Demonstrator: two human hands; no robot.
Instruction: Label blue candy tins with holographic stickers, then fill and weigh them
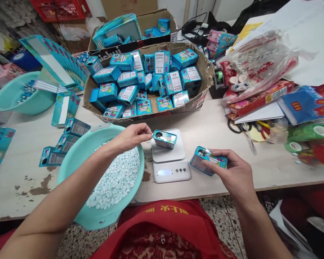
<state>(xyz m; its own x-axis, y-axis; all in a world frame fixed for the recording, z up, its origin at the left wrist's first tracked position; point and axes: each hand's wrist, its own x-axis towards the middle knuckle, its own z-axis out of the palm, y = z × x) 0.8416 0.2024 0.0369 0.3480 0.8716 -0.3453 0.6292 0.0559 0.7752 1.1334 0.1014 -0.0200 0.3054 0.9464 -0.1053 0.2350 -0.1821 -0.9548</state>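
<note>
A small blue candy box [166, 139] with a round hole in its top lies on the white digital scale [169, 156]. My left hand [133, 138] is closed in a pinch right at the box's left end; what its fingertips hold, if anything, is too small to make out. To the right of the scale, my right hand [234, 169] grips a second blue candy box [201, 158], its round opening facing up. Below my left forearm stands a turquoise basin [139, 172] with many pale blue and white candies [113, 187] inside.
Behind the scale, a cardboard carton [151, 118] holds many blue boxes. Several open boxes [72, 135] stand left of the basin, near another turquoise bowl [24, 97]. Scissors [245, 129], plastic-wrapped goods [259, 68] and tape rolls [310, 133] lie on the right.
</note>
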